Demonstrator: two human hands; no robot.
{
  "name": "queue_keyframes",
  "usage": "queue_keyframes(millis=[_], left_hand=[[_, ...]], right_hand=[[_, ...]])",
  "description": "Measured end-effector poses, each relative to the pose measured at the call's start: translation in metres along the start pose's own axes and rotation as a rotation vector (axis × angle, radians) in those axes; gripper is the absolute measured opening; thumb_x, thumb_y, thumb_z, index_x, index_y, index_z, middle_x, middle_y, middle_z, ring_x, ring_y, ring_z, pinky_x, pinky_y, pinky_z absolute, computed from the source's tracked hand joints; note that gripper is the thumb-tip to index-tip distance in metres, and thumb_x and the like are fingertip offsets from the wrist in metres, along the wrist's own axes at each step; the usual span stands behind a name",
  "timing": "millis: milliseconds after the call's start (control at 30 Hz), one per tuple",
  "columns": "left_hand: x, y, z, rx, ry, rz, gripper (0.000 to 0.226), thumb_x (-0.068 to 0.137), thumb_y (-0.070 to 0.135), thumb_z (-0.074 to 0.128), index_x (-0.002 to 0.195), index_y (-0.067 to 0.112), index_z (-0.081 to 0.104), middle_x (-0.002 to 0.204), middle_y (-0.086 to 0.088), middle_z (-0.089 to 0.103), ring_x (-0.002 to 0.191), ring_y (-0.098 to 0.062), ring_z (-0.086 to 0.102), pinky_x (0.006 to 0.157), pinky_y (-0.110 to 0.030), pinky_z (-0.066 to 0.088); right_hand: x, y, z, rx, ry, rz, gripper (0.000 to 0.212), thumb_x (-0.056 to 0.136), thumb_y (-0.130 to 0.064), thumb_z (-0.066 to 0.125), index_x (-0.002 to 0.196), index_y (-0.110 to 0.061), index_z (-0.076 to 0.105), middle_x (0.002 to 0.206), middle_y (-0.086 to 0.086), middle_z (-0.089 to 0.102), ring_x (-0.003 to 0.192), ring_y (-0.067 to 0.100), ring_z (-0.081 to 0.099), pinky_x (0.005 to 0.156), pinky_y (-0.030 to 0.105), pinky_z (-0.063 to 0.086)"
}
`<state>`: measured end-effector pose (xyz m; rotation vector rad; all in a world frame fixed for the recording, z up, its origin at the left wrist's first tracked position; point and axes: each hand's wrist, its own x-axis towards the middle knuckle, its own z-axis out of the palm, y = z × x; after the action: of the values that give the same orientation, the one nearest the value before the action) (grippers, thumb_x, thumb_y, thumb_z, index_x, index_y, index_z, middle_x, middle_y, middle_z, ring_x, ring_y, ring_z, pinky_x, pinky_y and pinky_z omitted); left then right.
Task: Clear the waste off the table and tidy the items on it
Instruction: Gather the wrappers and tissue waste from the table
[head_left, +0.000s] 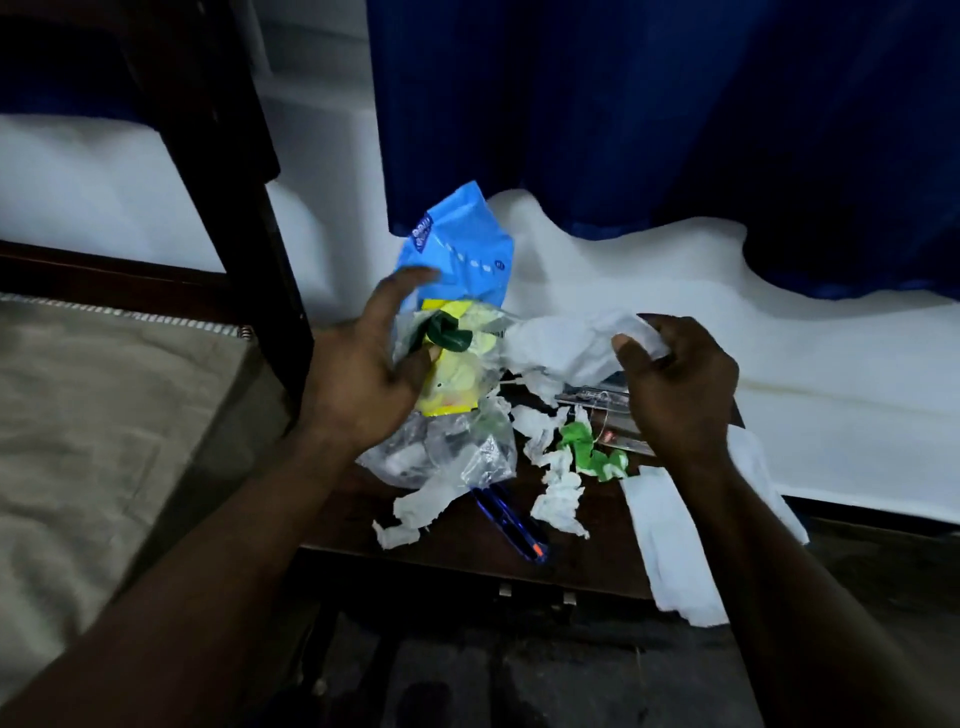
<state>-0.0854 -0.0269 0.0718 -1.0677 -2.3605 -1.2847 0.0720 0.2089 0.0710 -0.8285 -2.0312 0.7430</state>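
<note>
Two bare hands are held over a small dark table (467, 540) littered with waste, which is set between a bed with a beige sheet (104, 441) on the left and a white mattress (779, 364) on the right, under a blue curtain (649, 114). A dark bed frame (249, 208) is seen rising at the left. At the far edge of the table a light blue packet (462, 244) is propped upright, and just in front of it a yellow wrapper (457, 374) lies on a clear plastic bag (441, 452). The left hand (363, 374) is spread, fingers apart, with the thumb laid against the yellow wrapper. The right hand (680, 384) is closed on a crumpled white tissue (566, 343), pinched between thumb and fingers. A white paper sheet (670, 545) hangs over the table's right edge. Torn white scraps (558, 499) are scattered across the middle, near a green and white wrapper (592, 452). A blue pen (511, 522) lies at the near edge.
</note>
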Motion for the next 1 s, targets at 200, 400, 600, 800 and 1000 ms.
queue_keyframes(millis=[200,400,600,800,1000], left_hand=[[0.003,0.010,0.022,0.255,-0.102,0.112,0.062,0.080,0.026,0.072,0.140,0.025,0.055,0.070,-0.014,0.068,0.063,-0.036,0.065,0.064,-0.035,0.049],[-0.006,0.025,0.046,0.428,-0.279,0.377,0.027,0.064,0.020,0.071,0.090,0.022,0.074,0.090,0.003,0.072,0.088,-0.031,0.061,0.079,-0.040,0.044],[-0.012,0.051,0.068,0.442,-0.307,0.391,0.028,0.066,0.019,0.081,0.092,0.029,0.082,0.158,-0.003,0.039,0.144,-0.038,0.028,0.105,-0.059,0.039],[-0.014,0.065,0.086,0.428,-0.343,0.474,0.035,0.064,0.012,0.071,0.098,0.011,0.080,0.131,-0.015,0.067,0.120,-0.042,0.060,0.096,-0.053,0.050],[-0.008,0.062,0.090,0.328,-0.154,0.391,0.034,0.065,0.011,0.067,0.099,0.009,0.072,0.097,-0.014,0.073,0.082,-0.040,0.068,0.072,-0.043,0.056]], right_hand=[[-0.001,-0.002,-0.017,-0.178,0.289,-0.076,0.018,0.088,-0.024,0.066,0.103,-0.024,0.074,0.101,0.001,0.070,0.084,0.018,0.064,0.072,0.021,0.035],[0.012,0.009,-0.041,-0.255,0.374,-0.022,0.021,0.088,-0.024,0.061,0.104,-0.023,0.075,0.100,0.004,0.068,0.083,0.026,0.065,0.070,0.023,0.034],[0.001,0.009,-0.036,-0.324,-0.187,-0.394,0.027,0.085,-0.011,0.069,0.101,-0.028,0.082,0.095,-0.001,0.064,0.091,0.022,0.062,0.073,0.023,0.042],[-0.011,-0.007,-0.024,-0.009,-0.308,-0.388,0.021,0.083,-0.014,0.075,0.101,-0.023,0.081,0.096,-0.006,0.070,0.091,0.015,0.068,0.082,0.034,0.056],[0.017,0.027,-0.057,0.203,-0.007,0.024,0.008,0.091,-0.029,0.075,0.098,-0.028,0.077,0.088,-0.021,0.075,0.077,-0.003,0.068,0.069,0.013,0.052]])
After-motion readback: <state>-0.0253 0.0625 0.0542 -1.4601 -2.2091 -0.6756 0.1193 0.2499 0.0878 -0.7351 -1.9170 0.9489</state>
